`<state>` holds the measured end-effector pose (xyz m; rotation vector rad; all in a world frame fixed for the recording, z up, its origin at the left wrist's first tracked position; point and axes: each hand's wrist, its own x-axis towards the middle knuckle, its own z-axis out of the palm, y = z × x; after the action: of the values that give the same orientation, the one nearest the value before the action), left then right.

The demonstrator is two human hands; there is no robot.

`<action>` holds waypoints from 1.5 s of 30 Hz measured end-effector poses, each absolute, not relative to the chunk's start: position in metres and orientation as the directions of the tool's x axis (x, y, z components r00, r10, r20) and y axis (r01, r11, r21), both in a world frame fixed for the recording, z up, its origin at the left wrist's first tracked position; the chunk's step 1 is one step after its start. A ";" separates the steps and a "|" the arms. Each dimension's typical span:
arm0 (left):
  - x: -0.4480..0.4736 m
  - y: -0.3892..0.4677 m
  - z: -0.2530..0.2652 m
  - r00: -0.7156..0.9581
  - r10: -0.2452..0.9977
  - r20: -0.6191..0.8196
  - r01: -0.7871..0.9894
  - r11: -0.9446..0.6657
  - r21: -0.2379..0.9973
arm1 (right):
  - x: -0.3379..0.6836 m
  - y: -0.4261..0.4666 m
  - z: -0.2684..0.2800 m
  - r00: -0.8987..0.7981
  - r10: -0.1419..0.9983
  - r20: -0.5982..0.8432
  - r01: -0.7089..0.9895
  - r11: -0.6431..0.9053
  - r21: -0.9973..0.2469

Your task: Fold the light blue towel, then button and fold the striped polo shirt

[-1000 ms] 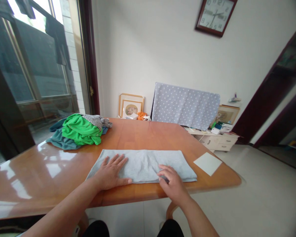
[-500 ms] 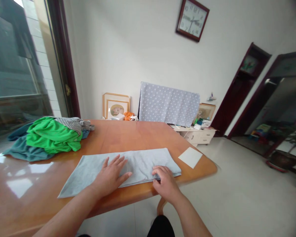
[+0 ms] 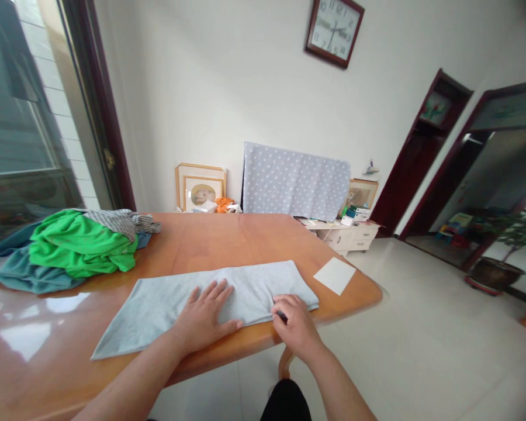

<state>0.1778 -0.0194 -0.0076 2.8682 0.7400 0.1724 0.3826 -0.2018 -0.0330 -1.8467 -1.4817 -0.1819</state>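
Right now, you are at a glossy brown table (image 3: 219,237) with a rounded right corner and bright reflections on its left side. The grey cloth (image 3: 249,286) lies folded into a long strip along the near edge, slightly wrinkled towards its right end. Your left hand (image 3: 208,313) is spread flat on it, fingers apart and gripping nothing. Your right hand (image 3: 293,321) is curled at the cloth's near edge, just beside the left and not touching it; you cannot tell whether its fingers pinch the fabric. To your left sits a heap of clothes (image 3: 83,245) in green, blue and stripes; to your right, near the corner, lies a white sheet (image 3: 334,275).

Beyond the table, a clock (image 3: 335,30) hangs on the white wall (image 3: 201,88). Below it a spotted cover (image 3: 296,181) drapes over something hidden, with a framed picture (image 3: 201,190) leaning to its left. The pale floor (image 3: 421,310) stretches away to your right.

As for containers, a dark pot (image 3: 495,275) by the doorway holds a leafy plant (image 3: 519,234). The white cabinet (image 3: 362,237) has its drawers closed, and small boxes (image 3: 355,213) stand on top; their contents are hidden.
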 end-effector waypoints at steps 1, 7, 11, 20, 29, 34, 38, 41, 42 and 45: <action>0.178 -0.020 -0.006 0.869 0.491 0.065 0.471 -0.860 0.196 | 0.383 -0.202 -0.033 0.318 0.782 0.536 0.885 -0.042 -0.463; 0.179 -0.019 -0.009 0.867 0.495 0.062 0.475 -0.857 0.199 | 0.393 -0.201 -0.033 0.384 0.722 0.576 0.876 -0.088 -0.474; 0.179 -0.017 -0.013 0.867 0.494 0.068 0.473 -0.858 0.201 | 0.396 -0.204 -0.029 0.385 0.779 0.496 0.900 -0.196 -0.390; 0.179 -0.017 -0.013 0.868 0.491 0.067 0.471 -0.860 0.198 | 0.375 -0.198 -0.015 0.279 0.839 0.467 0.904 -0.066 -0.422; 0.178 -0.020 -0.003 0.866 0.499 0.033 0.480 -0.848 0.223 | 0.371 -0.198 -0.024 0.235 0.879 0.414 0.910 -0.049 -0.411; 0.187 -0.019 0.003 0.852 0.520 0.051 0.495 -0.835 0.241 | 0.372 -0.197 -0.025 0.238 0.883 0.405 0.906 -0.052 -0.420; 0.208 -0.026 0.001 0.872 0.458 0.172 0.425 -0.883 0.198 | 0.372 -0.196 -0.026 0.240 0.876 0.419 0.909 -0.051 -0.414; 0.221 -0.033 -0.004 0.899 0.408 0.159 0.377 -0.906 0.193 | 0.370 -0.198 -0.025 0.246 0.869 0.430 0.911 -0.055 -0.410; 0.223 -0.035 -0.006 0.906 0.398 0.143 0.369 -0.910 0.191 | 0.369 -0.198 -0.024 0.250 0.867 0.431 0.910 -0.058 -0.410; 0.226 -0.038 -0.009 0.919 0.380 0.103 0.359 -0.916 0.181 | 0.367 -0.201 -0.022 0.251 0.864 0.437 0.908 -0.054 -0.415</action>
<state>0.2261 -0.0377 -0.0092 2.9207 0.5659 0.2042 0.3667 -0.2009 -0.0221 -1.9097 -1.6095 -0.0930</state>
